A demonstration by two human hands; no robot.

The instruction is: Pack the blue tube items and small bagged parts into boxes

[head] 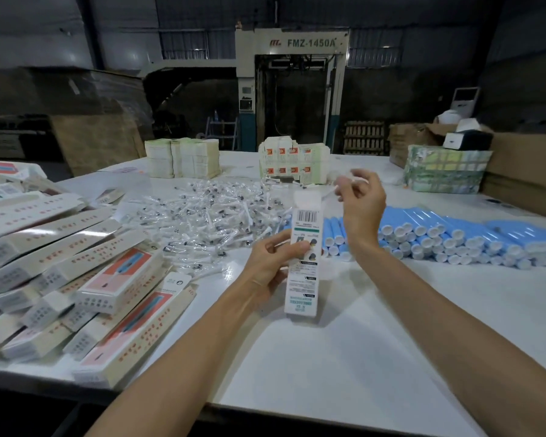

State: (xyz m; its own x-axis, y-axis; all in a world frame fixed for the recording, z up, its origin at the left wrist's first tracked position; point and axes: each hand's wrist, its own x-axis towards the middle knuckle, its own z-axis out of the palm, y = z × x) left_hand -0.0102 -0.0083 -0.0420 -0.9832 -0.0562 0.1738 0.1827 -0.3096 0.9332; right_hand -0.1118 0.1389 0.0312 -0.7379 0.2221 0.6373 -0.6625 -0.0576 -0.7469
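Observation:
My left hand (273, 263) grips a tall white printed box (304, 247) upright over the white table (328, 357), its top flap open. Just above and to the right of that flap, my right hand (361, 200) pinches a small clear bagged part (341, 182), which is blurred. A heap of small bagged parts (208, 212) lies behind the box. Blue tubes (438, 238) with white caps lie stacked in rows to the right.
Filled long boxes (76, 279) are piled at the left. Stacks of flat box blanks (183, 157) and printed blanks (292, 162) stand at the table's far side. A wrapped bundle (445, 171) and cardboard cartons (524, 175) sit at the right. A large machine (292, 89) stands behind.

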